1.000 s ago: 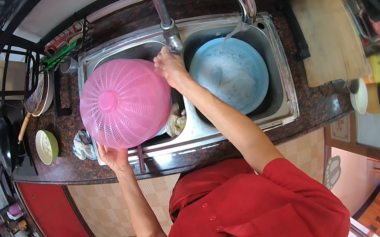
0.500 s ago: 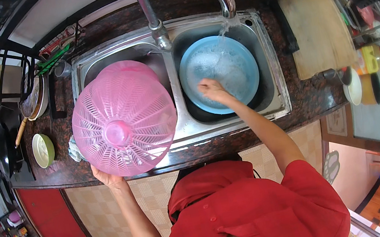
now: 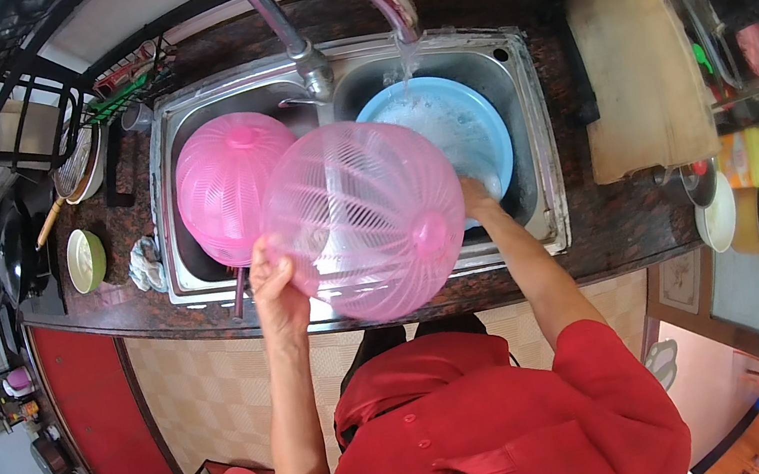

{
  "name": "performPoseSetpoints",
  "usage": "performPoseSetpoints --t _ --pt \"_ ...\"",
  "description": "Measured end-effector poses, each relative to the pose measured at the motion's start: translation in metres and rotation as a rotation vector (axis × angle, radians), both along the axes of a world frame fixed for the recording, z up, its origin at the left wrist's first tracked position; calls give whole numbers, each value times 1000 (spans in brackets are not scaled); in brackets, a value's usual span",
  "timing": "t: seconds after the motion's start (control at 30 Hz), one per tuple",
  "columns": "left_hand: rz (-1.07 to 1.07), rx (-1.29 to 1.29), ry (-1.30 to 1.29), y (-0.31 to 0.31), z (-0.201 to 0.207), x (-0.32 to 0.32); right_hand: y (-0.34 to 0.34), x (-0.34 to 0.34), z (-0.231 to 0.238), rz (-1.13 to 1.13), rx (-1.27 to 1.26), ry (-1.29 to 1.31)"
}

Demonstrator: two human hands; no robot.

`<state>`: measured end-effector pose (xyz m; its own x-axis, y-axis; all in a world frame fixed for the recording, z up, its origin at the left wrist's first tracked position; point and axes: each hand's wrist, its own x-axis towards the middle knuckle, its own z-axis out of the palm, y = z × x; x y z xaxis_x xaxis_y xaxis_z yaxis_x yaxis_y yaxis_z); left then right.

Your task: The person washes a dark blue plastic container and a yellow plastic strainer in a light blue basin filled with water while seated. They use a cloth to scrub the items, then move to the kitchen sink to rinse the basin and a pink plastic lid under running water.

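Observation:
A pink slotted plastic food cover (image 3: 368,229), dome-shaped with a round knob, is tilted over the sink's divider and front edge. My left hand (image 3: 276,281) grips its left rim, with the fingers closed. My right hand (image 3: 477,197) is at the front right of a light blue basin (image 3: 492,116); the cover and the basin's edge hide its fingers. Soapy water (image 3: 423,110) is in the basin, and a thin stream falls into it from the curved chrome faucet (image 3: 405,4). A second pink slotted cover (image 3: 222,178) rests knob up in the left sink bowl.
The double steel sink (image 3: 532,134) is set in a dark speckled countertop (image 3: 590,220). To the left are a green bowl (image 3: 86,260) and a crumpled cloth (image 3: 146,265). A wooden board (image 3: 632,71) stands at the right, with a white bowl (image 3: 718,213) nearby.
My left hand has lifted the front cover and swung it rightward toward the basin, uncovering the second cover. My right hand has moved from the basin's middle to its front right side.

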<state>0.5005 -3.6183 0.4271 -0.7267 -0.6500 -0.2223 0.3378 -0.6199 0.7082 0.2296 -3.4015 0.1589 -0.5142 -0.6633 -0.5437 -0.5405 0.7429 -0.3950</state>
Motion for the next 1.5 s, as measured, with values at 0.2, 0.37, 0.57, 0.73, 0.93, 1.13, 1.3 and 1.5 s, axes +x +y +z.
performPoseSetpoints --t 0.2,0.37,0.57,0.73,0.93,1.13,1.3,1.5 --pt "-10 -35 -89 40 -28 -82 25 -21 84 -382 -351 -8" --pt "83 149 -50 51 -88 -131 54 -25 100 -544 -443 -7" --pt "67 -29 -291 72 -132 -145 60 -25 117 -575 -602 -5" --pt "-15 -50 -443 87 -129 -161 42 -22 144 -535 -749 -109" --pt "-24 11 -424 94 -129 -171 14 -1 186 30 -899 144" --pt "-95 14 -312 100 -133 -157 -51 0 190 485 -752 546" --pt "-233 -20 -354 100 -119 -145 -70 -43 161 126 -583 396" --pt "-256 -111 -337 91 -143 -140 -37 32 180 450 -721 297"
